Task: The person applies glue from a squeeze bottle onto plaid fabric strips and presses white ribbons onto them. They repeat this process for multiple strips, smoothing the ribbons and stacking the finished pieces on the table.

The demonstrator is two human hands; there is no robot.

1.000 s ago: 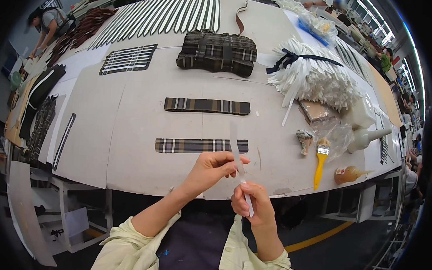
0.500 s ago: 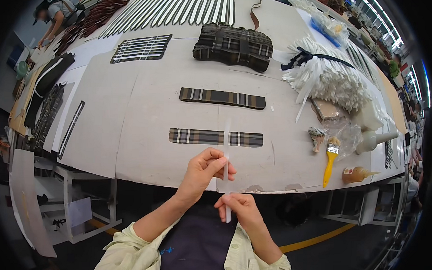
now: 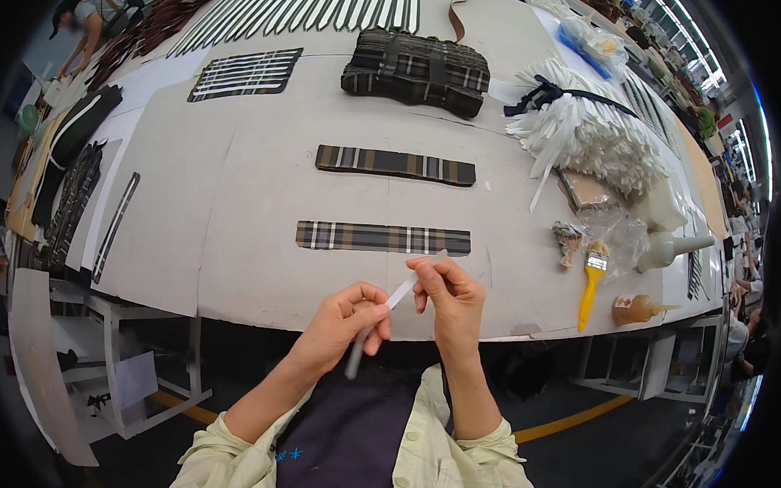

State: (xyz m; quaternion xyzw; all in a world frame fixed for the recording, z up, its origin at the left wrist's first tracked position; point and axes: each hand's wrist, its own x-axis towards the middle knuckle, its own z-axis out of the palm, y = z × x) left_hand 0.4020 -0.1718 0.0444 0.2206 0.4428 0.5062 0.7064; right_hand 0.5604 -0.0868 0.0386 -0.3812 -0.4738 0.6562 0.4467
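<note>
A narrow white strip [image 3: 401,293] slants between my two hands, above the near edge of the work table. My left hand [image 3: 346,322] pinches its lower part, and the strip's end hangs below those fingers. Higher and to the right, my right hand [image 3: 451,294] pinches the upper end between thumb and fingers. Just beyond my hands a plaid fabric strip [image 3: 356,236] lies flat across the table. Farther back lies a second plaid strip [image 3: 385,164], parallel to the first and looking thicker.
A tied bundle of plaid pieces [image 3: 414,73] sits at the back. On the right are a heap of white strips [image 3: 584,130], a yellow-handled brush [image 3: 591,285], an amber bottle [image 3: 633,309] and a pale bottle [image 3: 665,251]. A white-lined plaid panel [image 3: 246,74] lies back left.
My right hand has moved up from the strip's lower end to its upper end. My left hand has come down and left, and the strip has turned from upright to slanted.
</note>
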